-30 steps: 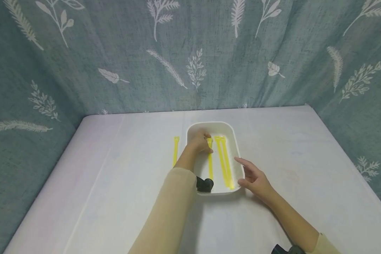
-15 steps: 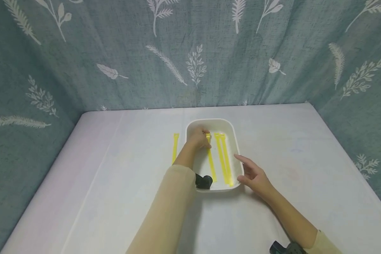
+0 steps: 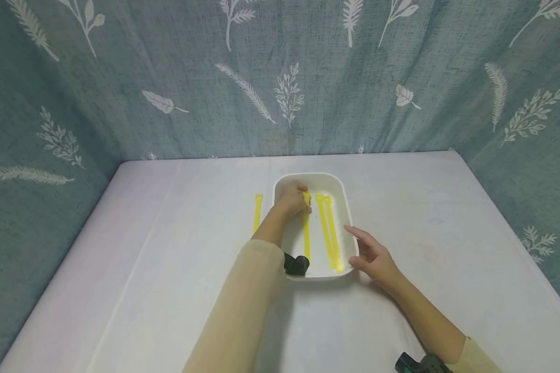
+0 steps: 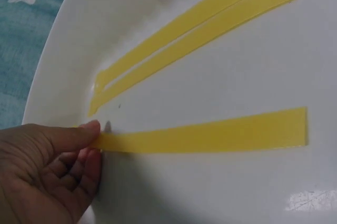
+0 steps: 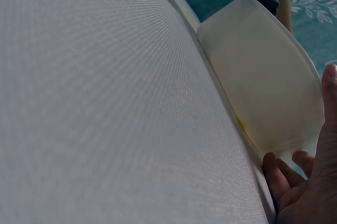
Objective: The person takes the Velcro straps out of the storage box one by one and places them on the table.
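In the head view, a white plastic tray stands on the table with yellow strips in it. My left hand reaches inside and pinches the far end of one yellow strip between thumb and fingers; that end is partly hidden by the hand. Two more yellow strips lie side by side to its right, with a slotted end on each. My right hand is at the tray's right side, fingers spread and relaxed. In the right wrist view its fingertips touch the lower outer wall of the tray.
Another yellow strip lies on the table left of the tray, its near end hidden by my left arm. A white cloth covers the table. A green leaf-patterned curtain hangs behind and at both sides.
The pinched strip's near end swung a little right, then back to nearly straight. My left hand keeps its grip at the far end. The right hand stays beside the tray.
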`<move>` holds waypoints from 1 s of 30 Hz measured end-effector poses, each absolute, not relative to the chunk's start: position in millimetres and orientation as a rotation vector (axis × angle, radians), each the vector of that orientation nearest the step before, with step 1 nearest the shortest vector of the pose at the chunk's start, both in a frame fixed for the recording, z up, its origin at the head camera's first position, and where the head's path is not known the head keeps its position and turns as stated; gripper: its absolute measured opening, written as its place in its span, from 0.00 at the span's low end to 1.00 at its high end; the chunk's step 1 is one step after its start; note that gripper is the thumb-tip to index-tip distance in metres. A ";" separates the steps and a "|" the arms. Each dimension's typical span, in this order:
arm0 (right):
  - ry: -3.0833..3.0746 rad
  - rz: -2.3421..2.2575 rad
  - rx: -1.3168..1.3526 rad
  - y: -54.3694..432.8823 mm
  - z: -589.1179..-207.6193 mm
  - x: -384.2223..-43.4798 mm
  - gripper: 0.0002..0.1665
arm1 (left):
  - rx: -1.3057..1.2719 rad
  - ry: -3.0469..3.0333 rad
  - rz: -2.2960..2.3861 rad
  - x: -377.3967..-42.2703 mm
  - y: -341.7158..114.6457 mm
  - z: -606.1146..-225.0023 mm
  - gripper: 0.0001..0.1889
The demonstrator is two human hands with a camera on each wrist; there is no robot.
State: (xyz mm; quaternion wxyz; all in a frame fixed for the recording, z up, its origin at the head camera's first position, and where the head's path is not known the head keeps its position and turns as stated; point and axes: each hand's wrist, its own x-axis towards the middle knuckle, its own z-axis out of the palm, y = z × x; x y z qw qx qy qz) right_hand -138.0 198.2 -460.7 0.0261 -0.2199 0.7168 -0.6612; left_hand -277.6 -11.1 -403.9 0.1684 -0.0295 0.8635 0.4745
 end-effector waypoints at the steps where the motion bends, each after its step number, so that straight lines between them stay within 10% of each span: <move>1: 2.218 -2.044 -0.680 198.2 -460.9 -138.2 0.35 | -0.079 2.451 1.359 -278.0 -11.4 -403.9 0.32; 30: 2.130 -2.069 -0.670 201.7 -462.3 -137.5 0.35 | 0.160 2.071 1.616 -283.2 -26.2 -374.8 0.35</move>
